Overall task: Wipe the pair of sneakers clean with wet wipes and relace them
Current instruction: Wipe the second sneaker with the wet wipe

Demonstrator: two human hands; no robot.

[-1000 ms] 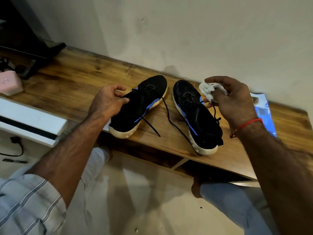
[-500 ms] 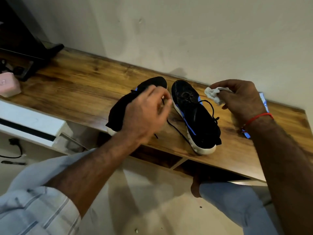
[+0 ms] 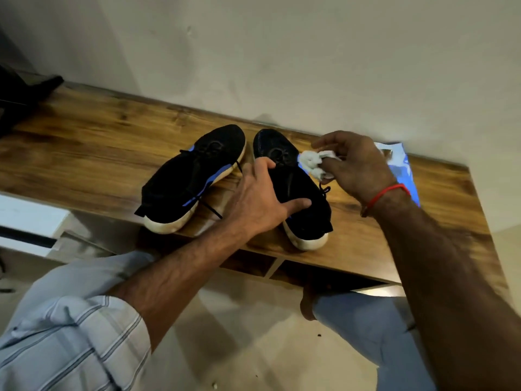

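Note:
Two black sneakers with blue stripes and white soles stand side by side on a wooden shelf, toes toward the wall. My left hand grips the right sneaker across its middle, thumb on the opening and fingers on its left side. My right hand holds a crumpled white wet wipe just above that sneaker's right side. The left sneaker lies free, its black lace trailing loose on the wood.
A blue wet wipe pack lies on the shelf behind my right wrist, near the wall. A dark object sits at the far left end. White furniture stands lower left. My knees are below the shelf edge.
My left hand left the left sneaker and moved right onto the right sneaker. My right hand brought the wipe down closer to that sneaker.

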